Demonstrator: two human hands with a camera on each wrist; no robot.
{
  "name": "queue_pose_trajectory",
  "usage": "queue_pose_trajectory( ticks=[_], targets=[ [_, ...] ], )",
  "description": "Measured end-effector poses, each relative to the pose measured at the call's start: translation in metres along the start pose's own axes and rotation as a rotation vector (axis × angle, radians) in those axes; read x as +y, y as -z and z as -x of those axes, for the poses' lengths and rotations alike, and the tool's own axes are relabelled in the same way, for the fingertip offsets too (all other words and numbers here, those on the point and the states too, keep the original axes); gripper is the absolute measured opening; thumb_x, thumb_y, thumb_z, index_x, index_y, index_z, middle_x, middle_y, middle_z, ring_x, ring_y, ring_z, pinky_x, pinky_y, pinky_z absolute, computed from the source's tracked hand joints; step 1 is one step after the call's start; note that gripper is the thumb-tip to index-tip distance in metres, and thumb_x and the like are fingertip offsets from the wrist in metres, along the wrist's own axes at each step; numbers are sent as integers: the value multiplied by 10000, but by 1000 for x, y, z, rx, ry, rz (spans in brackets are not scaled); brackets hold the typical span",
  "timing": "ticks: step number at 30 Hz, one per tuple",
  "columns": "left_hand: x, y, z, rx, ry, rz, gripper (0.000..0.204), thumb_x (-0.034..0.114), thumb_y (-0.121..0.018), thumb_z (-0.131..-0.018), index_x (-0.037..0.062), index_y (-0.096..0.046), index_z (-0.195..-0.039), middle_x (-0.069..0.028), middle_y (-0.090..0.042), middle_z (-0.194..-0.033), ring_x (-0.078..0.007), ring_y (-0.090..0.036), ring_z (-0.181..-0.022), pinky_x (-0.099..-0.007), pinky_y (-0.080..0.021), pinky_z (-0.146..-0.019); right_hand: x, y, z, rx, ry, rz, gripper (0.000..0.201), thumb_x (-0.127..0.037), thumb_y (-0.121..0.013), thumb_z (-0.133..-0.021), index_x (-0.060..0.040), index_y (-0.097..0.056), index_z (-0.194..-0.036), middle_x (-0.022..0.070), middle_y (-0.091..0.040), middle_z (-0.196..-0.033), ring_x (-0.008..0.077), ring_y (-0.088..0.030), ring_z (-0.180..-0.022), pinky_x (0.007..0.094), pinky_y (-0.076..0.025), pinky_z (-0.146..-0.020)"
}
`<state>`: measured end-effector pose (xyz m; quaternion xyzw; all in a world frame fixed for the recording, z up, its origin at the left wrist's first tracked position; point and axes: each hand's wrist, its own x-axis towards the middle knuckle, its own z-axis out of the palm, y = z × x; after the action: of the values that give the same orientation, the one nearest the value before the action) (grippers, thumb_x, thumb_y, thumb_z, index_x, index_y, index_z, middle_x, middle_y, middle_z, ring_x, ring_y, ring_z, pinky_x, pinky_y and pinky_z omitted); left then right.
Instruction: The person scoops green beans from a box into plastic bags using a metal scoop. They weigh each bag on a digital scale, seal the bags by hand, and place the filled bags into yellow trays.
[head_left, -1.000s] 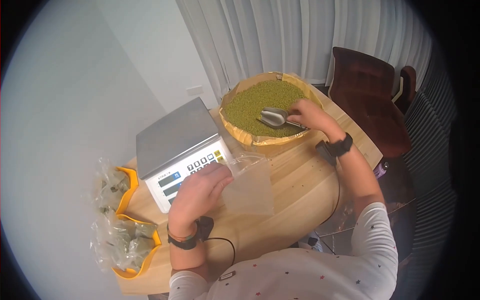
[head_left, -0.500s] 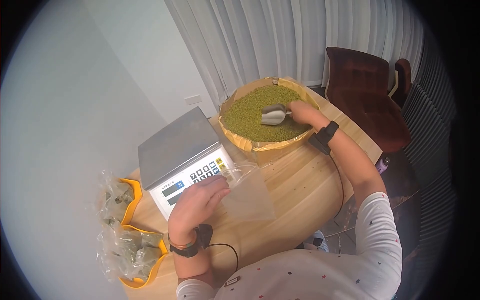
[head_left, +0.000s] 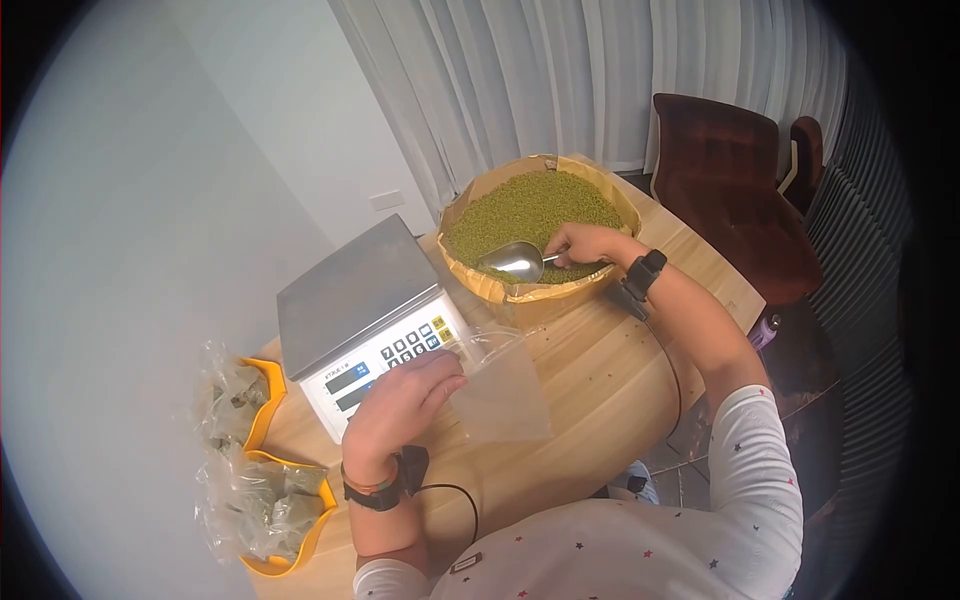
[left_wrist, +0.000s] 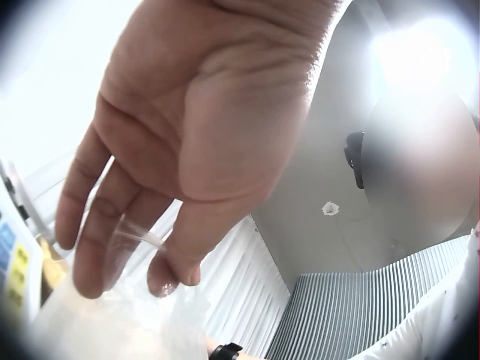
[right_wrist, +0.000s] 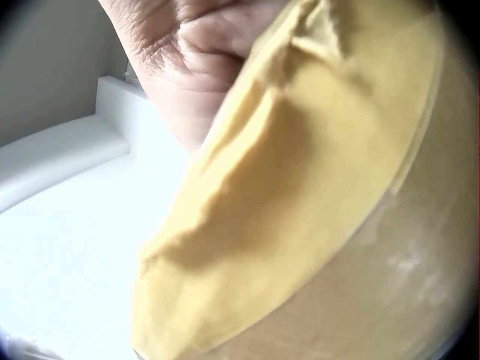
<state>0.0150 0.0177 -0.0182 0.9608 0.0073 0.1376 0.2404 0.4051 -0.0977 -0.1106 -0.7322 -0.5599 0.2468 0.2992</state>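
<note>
My right hand [head_left: 585, 245] grips the handle of a metal scoop [head_left: 518, 260], whose bowl lies low in the green beans [head_left: 535, 205] near the container's front edge. Those small beans fill a round container [head_left: 540, 292] lined with yellow-brown paper. In the right wrist view the paper wall [right_wrist: 300, 202] hides the scoop and most of the right hand [right_wrist: 202, 52]. My left hand [head_left: 405, 400] pinches the top of a clear plastic bag [head_left: 505, 395] in front of the scale. The left wrist view shows the bag [left_wrist: 127, 322] between thumb and fingers of the left hand [left_wrist: 172, 150].
A digital scale [head_left: 365, 300] with a grey platform stands left of the bean container. Two yellow holders [head_left: 265, 400] with filled clear bags [head_left: 270, 500] sit at the table's left edge. A dark red chair [head_left: 730, 190] stands beyond the wooden table [head_left: 600, 400]. Cables hang from both wrists.
My right hand has brought the scoop down and toward the container's front left, its bowl now dipping into the beans. The left hand with the bag has barely moved.
</note>
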Motion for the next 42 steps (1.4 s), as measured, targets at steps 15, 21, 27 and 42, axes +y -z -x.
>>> queue_pose_trajectory(
  ticks=[15, 21, 27, 42],
  targets=[
    [-5, -11, -7, -32, 28, 10, 178, 185, -661, -913, 35, -667, -1009, -128, -648, -1216, -345, -654, -987, -386, -530, -830, -10, 40, 45, 152, -191, -71, 142, -57, -577, -956, -7, -674, -1047, -12, -571, -805, 98, -498, -784, 270, -432, -739],
    [-7, -12, -10, -29, 33, 6, 176, 192, -656, -914, 42, -669, -1004, -122, -654, -1194, -344, -648, -1001, -391, -529, -841, -17, 41, 54, 166, -145, -84, 164, -73, -612, -947, 2, -675, -1079, -7, -633, -892, 97, -529, -848, 271, -445, -793],
    [-13, -15, -10, -12, 15, -13, 170, 193, -623, -935, 50, -665, -1018, -112, -656, -1188, -333, -641, -1018, -391, -524, -853, -50, 46, 65, 150, -41, -255, 193, -103, -654, -943, 17, -690, -1091, 1, -667, -903, 84, -563, -856, 253, -467, -817],
    [-6, -14, -7, -21, 37, -38, 182, 220, -606, -949, 67, -669, -1024, -101, -644, -1227, -334, -641, -1006, -393, -529, -836, -177, 36, 83, 5, 266, 365, 234, -80, -695, -859, -48, -719, -1089, 90, -679, -916, 265, -601, -880, 394, -409, -930]
  ],
)
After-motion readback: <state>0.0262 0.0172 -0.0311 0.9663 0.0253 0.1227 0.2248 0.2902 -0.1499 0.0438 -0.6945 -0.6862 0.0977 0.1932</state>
